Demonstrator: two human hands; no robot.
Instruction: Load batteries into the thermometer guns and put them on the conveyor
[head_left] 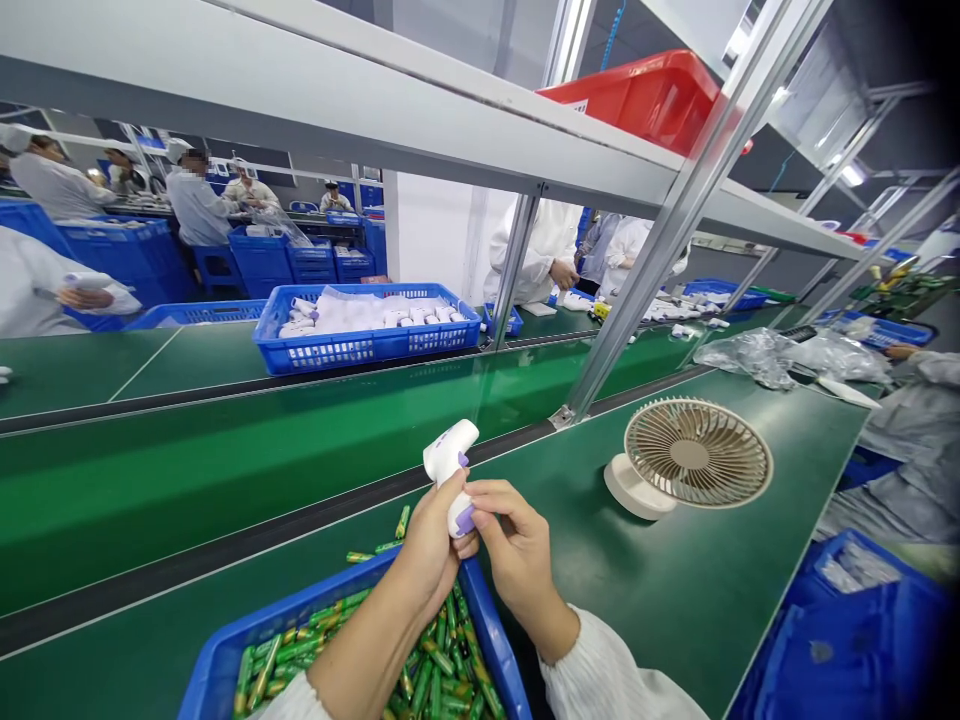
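Note:
A white forehead thermometer [452, 449] with a purple trigger and a purple patch on its handle is upright above the bench. My left hand [429, 545] is wrapped round its handle from the left. From the right, my right hand [517, 545] has thumb and fingertips pinched at the purple battery cover [465, 520] low on the handle. Whether the cover sits fully in the handle I cannot tell. Below both hands is a blue crate [499, 640] holding many green batteries [439, 655]. A few loose batteries [360, 556] lie just behind the crate.
A beige desk fan [697, 453] stands on the green bench [577, 540] to the right. Beyond the dark rail, a blue basket [322, 350] of white thermometers sits on the conveyor. A slanted metal post [652, 270] holds an overhead shelf with a red bin [645, 95]. Co-workers are nearby.

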